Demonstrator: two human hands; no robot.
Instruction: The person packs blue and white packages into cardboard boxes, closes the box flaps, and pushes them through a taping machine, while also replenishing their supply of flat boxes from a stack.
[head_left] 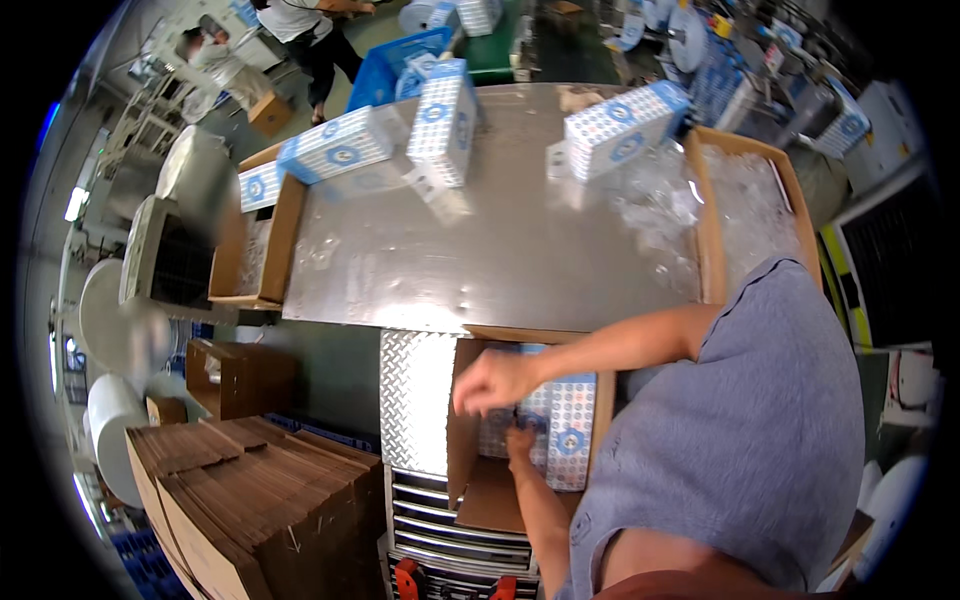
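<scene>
An open brown carton [505, 497] stands below the table's near edge, with white-and-blue patterned boxes [571, 415] standing side by side in it. My left hand [520, 437] reaches inside against these boxes. Its fingers look bent together, and what they grip, if anything, is hidden. Over the carton's left side hangs my right hand [492, 384], its fingers curled and slightly blurred. Whether anything is in them cannot be made out. The right forearm covers the carton's far part.
On the metal table [440, 260] stand several patterned boxes [443, 122]. Clear plastic pieces [660, 205] lie near a carton [705, 220] at right. Another carton [287, 240] is at left. Flattened cartons [270, 490] are stacked at lower left. People [310, 45] are in the background.
</scene>
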